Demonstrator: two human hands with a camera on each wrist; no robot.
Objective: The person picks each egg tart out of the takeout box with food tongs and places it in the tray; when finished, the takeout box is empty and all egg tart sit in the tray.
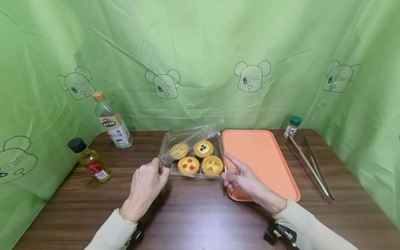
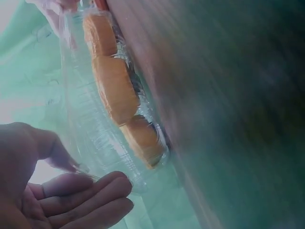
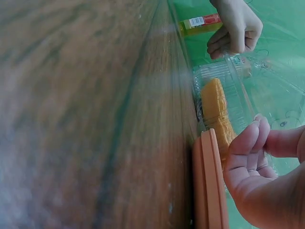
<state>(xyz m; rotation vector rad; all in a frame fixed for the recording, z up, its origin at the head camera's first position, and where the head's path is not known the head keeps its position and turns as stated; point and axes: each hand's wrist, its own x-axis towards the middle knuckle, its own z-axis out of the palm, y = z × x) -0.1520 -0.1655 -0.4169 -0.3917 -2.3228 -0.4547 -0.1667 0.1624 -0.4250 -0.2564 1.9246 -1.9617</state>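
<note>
In the head view a clear plastic clamshell box [image 1: 197, 175] sits mid-table with several egg tarts [image 1: 188, 166] inside. Red, dark and yellow toppings show on the tarts. Its clear lid [image 1: 200, 132] slants over the tarts at the left and back. My left hand [image 1: 148, 182] pinches the plastic at the front left corner, thumb against index finger, as the left wrist view also shows. At the front right corner my right hand [image 1: 242, 178] pinches the box edge between thumb and fingers, over the near-left edge of an orange tray [image 1: 259, 149].
Tongs [image 1: 312, 166] lie right of the tray, near a green-capped shaker [image 1: 292, 127]. On the left stand a clear labelled bottle [image 1: 115, 121] and a black-capped oil bottle [image 1: 90, 161]. A green curtain [image 1: 206, 45] surrounds the wooden table [image 1: 203, 215].
</note>
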